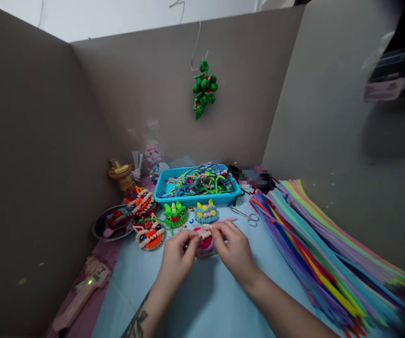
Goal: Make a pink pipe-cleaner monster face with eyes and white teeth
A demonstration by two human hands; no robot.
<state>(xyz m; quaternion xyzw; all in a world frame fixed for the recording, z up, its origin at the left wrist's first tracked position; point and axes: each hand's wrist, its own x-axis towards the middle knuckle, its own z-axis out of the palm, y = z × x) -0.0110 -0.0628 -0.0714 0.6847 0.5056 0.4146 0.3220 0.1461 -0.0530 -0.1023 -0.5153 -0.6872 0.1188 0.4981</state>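
My left hand (178,256) and my right hand (233,249) meet over the pale blue table (202,300), both pinched on a small pink and red pipe-cleaner figure (205,240) with a cream strip along its top. Just behind it lie a green pipe-cleaner face (175,214), a blue one (206,213) and an orange and white one (150,236).
A turquoise tray (167,185) of loose pipe cleaners stands at the back. Small scissors (246,216) lie beside it. A wide fan of coloured pipe cleaners (329,253) covers the right side. A metal dish (101,229) and a pink tool with a green light (82,291) sit left. A green ornament (204,89) hangs above.
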